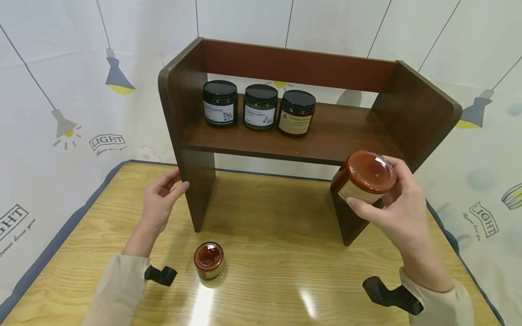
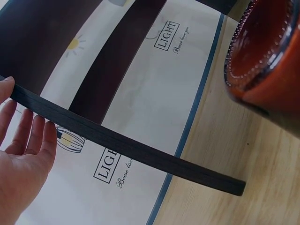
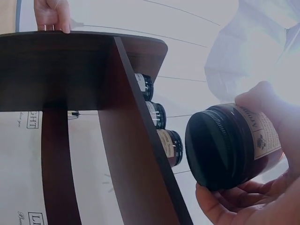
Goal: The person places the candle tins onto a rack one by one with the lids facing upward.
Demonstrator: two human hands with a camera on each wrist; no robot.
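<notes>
My right hand (image 1: 401,206) grips an amber candle jar (image 1: 370,172) near the right end of a dark brown wooden shelf (image 1: 261,151). The jar is tilted, its glass base toward the head camera; its black lid (image 3: 208,150) shows in the right wrist view. With thumb and fingers on either side, my left hand (image 1: 161,199) pinches the edge of the shelf's left side panel (image 2: 126,143). On the table below, another amber jar (image 1: 209,259) sits base up. Two dark jars with white labels (image 1: 220,111) and an amber jar (image 1: 296,121) stand upright on the shelf board.
The shelf stands on a light wood-grain table (image 1: 269,271), which has a dark blue border along its back. Behind hangs a white cloth (image 1: 240,20) printed with lamps and lettering. Each wrist bears a black strap mount (image 1: 161,275).
</notes>
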